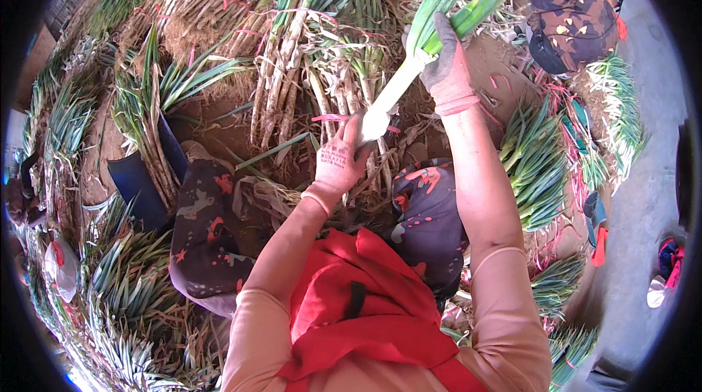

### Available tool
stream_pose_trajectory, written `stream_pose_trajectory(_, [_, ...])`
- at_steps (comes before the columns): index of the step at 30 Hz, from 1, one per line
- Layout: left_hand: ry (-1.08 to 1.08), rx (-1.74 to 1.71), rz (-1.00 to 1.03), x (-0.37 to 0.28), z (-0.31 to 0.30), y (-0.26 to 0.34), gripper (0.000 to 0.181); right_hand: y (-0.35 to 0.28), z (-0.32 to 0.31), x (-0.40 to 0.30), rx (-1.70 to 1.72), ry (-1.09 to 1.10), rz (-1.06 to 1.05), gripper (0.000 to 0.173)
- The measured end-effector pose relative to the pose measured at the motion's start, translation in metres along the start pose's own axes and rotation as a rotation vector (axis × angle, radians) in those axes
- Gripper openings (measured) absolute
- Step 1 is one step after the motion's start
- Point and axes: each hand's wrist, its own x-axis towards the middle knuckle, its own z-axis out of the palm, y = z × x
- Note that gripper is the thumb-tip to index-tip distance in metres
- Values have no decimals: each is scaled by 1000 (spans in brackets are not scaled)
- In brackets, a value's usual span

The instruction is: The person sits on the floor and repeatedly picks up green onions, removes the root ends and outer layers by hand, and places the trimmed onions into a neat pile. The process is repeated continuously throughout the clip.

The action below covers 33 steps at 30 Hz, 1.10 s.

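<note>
A stalk, or a small bunch, of green onions [399, 82] with a white lower part and broad green leaves slants up and right before me. My left hand [343, 153], in a pink and grey work glove, grips its white lower end. Higher up, my right hand [451, 71], gloved the same way, is closed around it where the leaves begin. Just beyond my hands lie untrimmed onions [285, 68] with brown dry skins and roots, some tied with pink ribbon. Dry peelings are strewn beneath my hands.
Green onion bundles [535, 167] lie at my right, beyond them a pale floor [647, 118]. A co-worker [573, 24] is bent over at the upper right. At the left, onions rest by a dark blue panel [137, 189], with more heaps [129, 277] below. A white bag [61, 270] sits far left.
</note>
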Motion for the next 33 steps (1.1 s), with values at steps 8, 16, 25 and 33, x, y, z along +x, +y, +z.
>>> stream_pose_trajectory(8, [-16, 47, 196, 25, -21, 10, 28, -1, 15, -17, -211, -96, 99, 26])
stream_pose_trajectory(16, [-1054, 634, -425, -218, 15, -153, 31, -31, -16, -1, -323, 63, -209, 25])
stream_pose_trajectory(25, [-32, 62, -305, -79, -32, -88, 48, -10, -46, 20, -244, 267, 24, 18])
stream_pose_trajectory(33, [-249, -174, -284, 6, -19, -3, 49, -18, -14, -3, 96, -56, 135, 20])
